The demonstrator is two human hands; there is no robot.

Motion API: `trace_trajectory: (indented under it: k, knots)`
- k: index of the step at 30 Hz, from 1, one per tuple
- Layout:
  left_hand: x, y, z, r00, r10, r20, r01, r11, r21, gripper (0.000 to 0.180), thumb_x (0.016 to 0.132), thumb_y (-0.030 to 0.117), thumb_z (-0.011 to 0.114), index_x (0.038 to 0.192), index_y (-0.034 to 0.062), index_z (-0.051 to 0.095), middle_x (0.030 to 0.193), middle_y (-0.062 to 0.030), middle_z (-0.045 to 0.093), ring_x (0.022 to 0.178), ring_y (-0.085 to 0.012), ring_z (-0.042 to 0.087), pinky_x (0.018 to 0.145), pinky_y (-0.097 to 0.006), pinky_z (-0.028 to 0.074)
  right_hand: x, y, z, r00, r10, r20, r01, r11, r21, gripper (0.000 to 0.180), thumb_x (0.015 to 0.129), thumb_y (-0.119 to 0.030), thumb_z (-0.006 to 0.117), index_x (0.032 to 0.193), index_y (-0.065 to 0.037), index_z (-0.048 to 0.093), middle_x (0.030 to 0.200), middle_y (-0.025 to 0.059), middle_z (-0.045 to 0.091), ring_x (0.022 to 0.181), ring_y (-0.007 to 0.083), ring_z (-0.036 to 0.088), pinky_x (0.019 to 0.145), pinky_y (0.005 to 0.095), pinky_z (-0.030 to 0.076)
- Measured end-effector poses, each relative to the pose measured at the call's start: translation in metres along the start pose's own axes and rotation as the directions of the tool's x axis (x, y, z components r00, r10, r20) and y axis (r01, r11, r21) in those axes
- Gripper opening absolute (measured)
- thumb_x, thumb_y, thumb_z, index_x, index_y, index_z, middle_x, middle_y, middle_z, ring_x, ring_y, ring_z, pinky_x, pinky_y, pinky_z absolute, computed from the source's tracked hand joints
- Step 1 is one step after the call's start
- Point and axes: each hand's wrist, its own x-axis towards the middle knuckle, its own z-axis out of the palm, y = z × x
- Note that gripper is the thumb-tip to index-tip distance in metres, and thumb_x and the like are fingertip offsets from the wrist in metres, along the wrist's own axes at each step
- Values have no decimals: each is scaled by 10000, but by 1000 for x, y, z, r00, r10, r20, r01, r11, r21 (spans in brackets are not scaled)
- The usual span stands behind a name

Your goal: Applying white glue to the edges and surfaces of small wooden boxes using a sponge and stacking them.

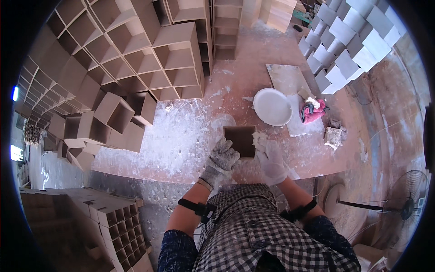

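A small brown open-topped box [240,132], apparently fibreboard, stands between my hands near the table's front edge, its dark inside facing up. My left hand [221,156], in a grey-white dusty glove, has its fingers curled at the box's near left wall. At the right wall is my right hand [272,159], in a whitish glove with a thin translucent cover. Its fingers close around a pale, ragged clump [259,139], which could be a sponge or cloth; its kind is unclear. Beyond it lies a round white basin [273,107].
Stacked brown boxes [158,68] rise at the back left; several loose ones [113,118] sit nearer. A pink cloth [311,111] rests on a pale board [294,90]. White boxes [344,36] are piled at far right. A fan [408,206] stands right; more boxes [120,231] lower left.
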Motion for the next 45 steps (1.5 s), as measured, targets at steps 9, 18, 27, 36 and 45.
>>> trace_trajectory:
  k: [9,18,27,36,45]
  knots:
    - [11,5,-13,983,86,-162,-102,991,-92,162,735,266,635,757,113,586,756,-59,549,1047,-277,489,1035,-462,306,69,36,16,953,304,1,-259,810,526,205,950,-142,471,1097,-24,554,877,25,574,774,152,495,691,282,405]
    - [11,11,-28,999,27,22,-25,997,-78,164,778,260,598,777,96,594,785,-75,576,1002,-271,477,1050,-449,273,-26,-44,-34,744,598,297,-657,578,484,176,903,-80,519,1077,-57,534,730,12,558,533,107,507,443,256,405]
    - [21,39,-27,978,-179,-104,183,983,24,279,817,289,564,877,17,578,666,-130,583,603,-332,557,800,-468,423,-46,-32,-54,387,885,257,-311,-137,940,299,841,-29,584,1129,-59,508,889,47,572,694,157,567,546,265,478]
    - [9,20,-60,998,-58,17,60,992,-108,567,831,442,553,1219,31,505,1085,-178,570,1062,-328,510,1008,-441,334,-1,-8,-60,617,687,384,-608,106,786,375,811,0,550,1170,-80,476,924,46,563,702,178,584,532,295,492]
    - [-2,9,-45,949,48,313,-99,984,149,299,740,396,606,833,112,609,715,-68,577,778,-241,578,1096,-451,236,29,5,18,906,415,85,-423,896,138,265,884,-52,480,1145,-23,514,930,69,563,726,178,578,591,323,466]
